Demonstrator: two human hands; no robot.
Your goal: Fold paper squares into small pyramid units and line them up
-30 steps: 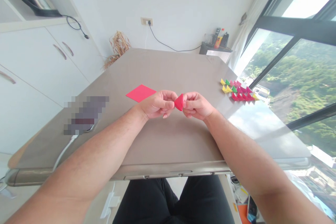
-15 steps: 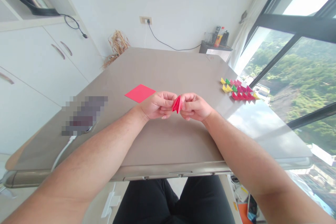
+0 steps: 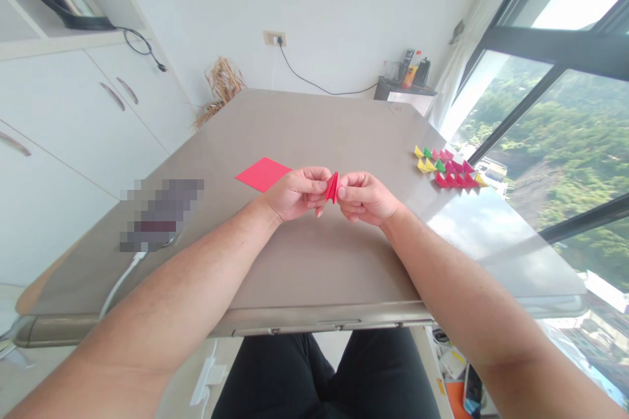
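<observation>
Between my two hands, a little above the table, is a small piece of folded red paper [image 3: 333,188] with several pleat-like layers and a pointed top. My left hand [image 3: 302,193] pinches its left side between thumb and fingers. On the other side, the thumb and fingers of my right hand [image 3: 366,197] are closed on its right edge. A flat red paper square [image 3: 262,174] lies on the table just beyond my left wrist, its near right corner hidden behind that hand.
Several small folded paper boats [image 3: 455,180] in yellow, green, pink and red stand in rows at the table's right edge. A blurred-out dark device [image 3: 162,215] with a white cable [image 3: 118,285] lies at left. The grey-brown table's front edge [image 3: 324,315] is above my lap.
The folded red paper has turned slightly and looks narrower and more upright. My left fingers have shifted a little on it, and the right hand has barely moved.
</observation>
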